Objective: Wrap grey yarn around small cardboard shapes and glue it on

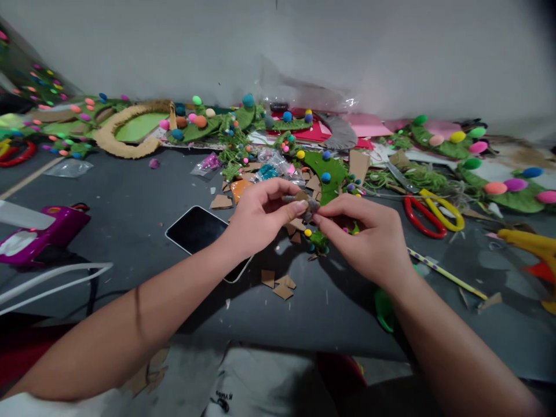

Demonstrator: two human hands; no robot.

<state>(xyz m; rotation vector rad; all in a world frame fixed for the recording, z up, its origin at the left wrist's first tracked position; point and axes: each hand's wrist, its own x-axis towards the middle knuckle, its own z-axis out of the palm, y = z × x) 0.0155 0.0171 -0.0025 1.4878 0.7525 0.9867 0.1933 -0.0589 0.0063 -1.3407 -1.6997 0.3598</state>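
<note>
Between the fingertips of both hands is a small cardboard piece with grey yarn [309, 204] on it, largely covered by the fingers. My left hand [267, 211] pinches it from the left, thumb on top. From the right, my right hand [362, 229] grips its edge between thumb and index finger. Below the hands lie cardboard scraps [282, 285]. A smartphone [197, 229] with a dark screen rests partly under my left forearm. Just beyond the hands, a green felt piece [332, 174] carries coloured pom-poms.
Red-and-yellow scissors [428, 211] and a yellow glue gun [530, 243] lie on the right. A purple glue gun [47, 231] with a white cable sits left. Along the wall are a beige ring [115, 130], a grey wrapped ring [341, 132] and green leaves with pom-poms [512, 188].
</note>
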